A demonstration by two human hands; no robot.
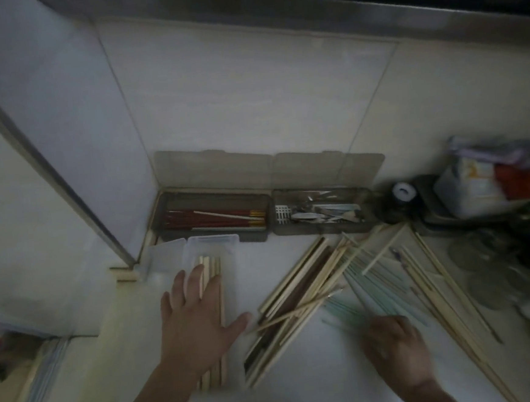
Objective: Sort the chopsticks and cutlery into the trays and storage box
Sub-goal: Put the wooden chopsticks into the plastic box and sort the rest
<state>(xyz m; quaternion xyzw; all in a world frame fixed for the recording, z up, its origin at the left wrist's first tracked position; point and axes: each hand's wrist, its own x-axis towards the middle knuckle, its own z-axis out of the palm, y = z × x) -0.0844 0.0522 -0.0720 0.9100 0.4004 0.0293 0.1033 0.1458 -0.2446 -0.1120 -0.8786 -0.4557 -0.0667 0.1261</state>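
My left hand [194, 320] lies flat with spread fingers on pale wooden chopsticks [211, 268] in a clear storage box [226, 245]. My right hand [395, 346], blurred, has its fingers curled over pale green chopsticks [369, 291] on the white counter. A loose pile of wooden and dark brown chopsticks [299, 290] lies between my hands. Against the wall stand two grey trays with open lids: the left tray [160, 215] holds red chopsticks [214, 220], the right tray [364, 193] holds spoons and other cutlery [321, 213].
More long bamboo chopsticks [448, 288] fan out at the right. Beyond them are a dark round object [404, 193], packets [477, 181] and glass dishes [477, 254]. A tiled wall rises behind the trays; a metal-edged panel [66, 184] stands at the left.
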